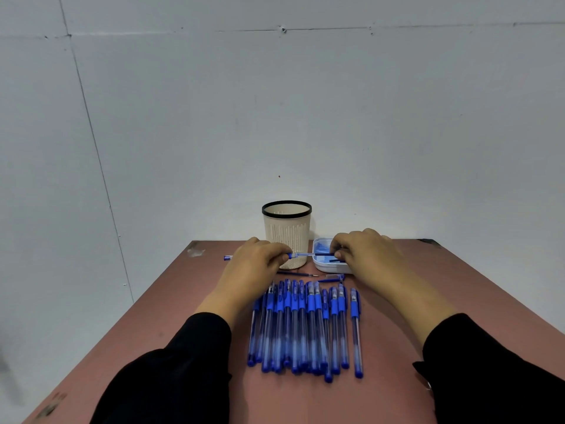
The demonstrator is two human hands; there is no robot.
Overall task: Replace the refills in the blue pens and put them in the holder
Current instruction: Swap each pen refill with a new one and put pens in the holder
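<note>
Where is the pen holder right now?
In the head view, the pen holder stands upright at the table's far edge, centre, just left of the white tray, behind the left hand.

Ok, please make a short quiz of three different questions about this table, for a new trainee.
1. True or false: the holder lies on its side.
2. Which hand reaches over the white tray? A left, B right.
3. Fill in: the row of blue pens lies ____ the two forearms.

Key: 1 false, it stands upright. 2 B, the right hand; the left hand grips a pen barrel. 3 between.
</note>
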